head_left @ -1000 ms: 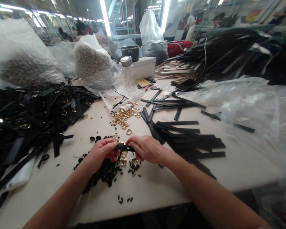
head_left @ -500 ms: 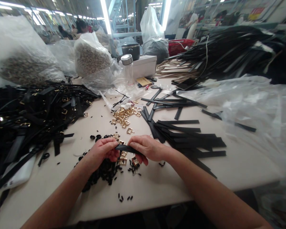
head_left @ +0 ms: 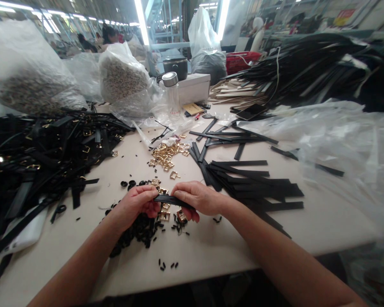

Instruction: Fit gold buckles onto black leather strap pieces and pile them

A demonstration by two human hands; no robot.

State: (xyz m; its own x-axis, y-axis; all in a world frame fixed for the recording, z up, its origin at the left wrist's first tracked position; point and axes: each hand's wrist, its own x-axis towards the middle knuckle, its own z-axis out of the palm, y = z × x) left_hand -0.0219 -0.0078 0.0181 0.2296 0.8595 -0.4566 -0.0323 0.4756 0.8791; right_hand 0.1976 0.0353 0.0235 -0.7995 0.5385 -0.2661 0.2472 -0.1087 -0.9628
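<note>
- Left hand (head_left: 137, 204) and right hand (head_left: 198, 198) meet low over the near middle of the bench (head_left: 211, 251), both pinching one short black strap (head_left: 171, 199).
- Strap held level between them, just above the bench surface; left fingers (head_left: 150, 197) clenched on its left end, right fingers (head_left: 182, 194) closed over its right part, thumb on top.
- Directly under the hands: a few gold buckles (head_left: 164, 216) lying loose, and a dark heap of small black loops (head_left: 141, 232) spreading toward the left forearm. A few stray loops sit nearer the bench edge.
- Beyond the hands, a scatter of more gold buckles (head_left: 168, 154) near the bench centre.
- Right of the hands, just beside the right wrist: a fanned stack of cut black strips (head_left: 256, 187), lying flat, with further strips (head_left: 227, 136) crossed behind them.
- Far left: big tangled pile of black straps with buckles (head_left: 35, 157), reaching the bench's left edge.
- Back of bench: clear plastic bags of pale rings (head_left: 121, 79), a clear bottle with metal cap (head_left: 172, 96) standing upright, a white box (head_left: 193, 87) just behind it.
- Right side: crumpled clear plastic sheeting (head_left: 339, 140); behind it a long heap of black belt lengths (head_left: 307, 68).
- Other people visible far back left, too small to tell what they do.
</note>
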